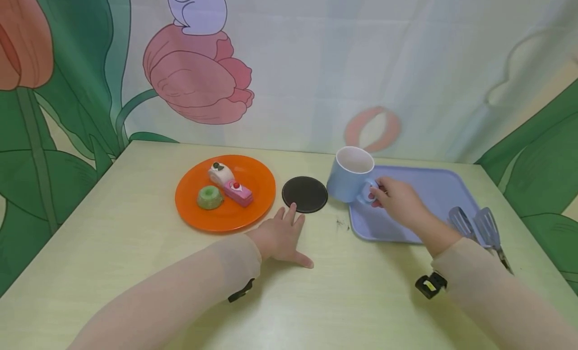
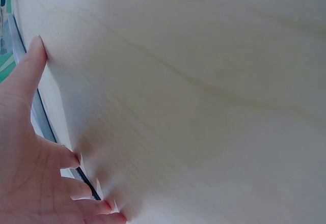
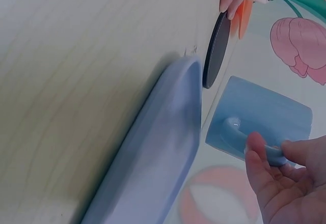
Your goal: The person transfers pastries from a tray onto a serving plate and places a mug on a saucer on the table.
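A light blue mug [image 1: 345,179] with a pale inside is held by its handle in my right hand [image 1: 399,202]. In the right wrist view, thumb and fingers pinch the handle, and the mug [image 3: 265,114] is raised off the tabletop. It overlaps the left edge of the blue tray [image 1: 384,234] in the head view. Just left of it lies a round black coaster [image 1: 304,194] on the table. My left hand [image 1: 282,237] rests on the table with fingers spread, fingertips right at the coaster's near edge.
At the left, an orange plate [image 1: 194,219] carries a green ring-shaped cake [image 1: 209,197], a pink cake slice [image 1: 238,192] and a white cake [image 1: 220,173]. Two slotted spatulas [image 1: 487,227] lie over the tray's right front corner. A printed curtain [image 1: 293,79] hangs behind the table.
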Demonstrator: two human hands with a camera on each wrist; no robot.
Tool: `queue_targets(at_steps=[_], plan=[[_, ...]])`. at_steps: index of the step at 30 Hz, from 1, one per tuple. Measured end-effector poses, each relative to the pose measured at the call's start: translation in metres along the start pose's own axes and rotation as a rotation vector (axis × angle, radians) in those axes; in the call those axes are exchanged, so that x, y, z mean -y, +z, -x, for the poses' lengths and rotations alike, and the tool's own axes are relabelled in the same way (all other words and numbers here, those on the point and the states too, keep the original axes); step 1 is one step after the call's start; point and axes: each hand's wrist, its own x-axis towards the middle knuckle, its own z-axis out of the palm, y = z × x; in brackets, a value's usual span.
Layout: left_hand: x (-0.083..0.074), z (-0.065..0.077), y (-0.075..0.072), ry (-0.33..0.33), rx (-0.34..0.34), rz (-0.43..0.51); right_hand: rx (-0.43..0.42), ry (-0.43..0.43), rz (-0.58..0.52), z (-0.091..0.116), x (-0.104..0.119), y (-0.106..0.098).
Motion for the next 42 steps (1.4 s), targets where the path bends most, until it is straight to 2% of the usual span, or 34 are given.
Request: queue_targets(at_steps=[17, 24, 42], plan=[[0.001, -0.001, 0.000, -0.016, 0.013, 0.023, 0.019, -0.033, -0.010, -0.015, 0.013, 0.025], [0.001, 0.000, -0.001, -0.004, 0.015, 0.031, 0.034, -0.015, -0.039, -0.020, 0.019, 0.032], [0.003, -0.003, 0.001, 0.004, 0.013, 0.043, 0.020, -0.054, -0.018, -0.033, 0.035, 0.046]])
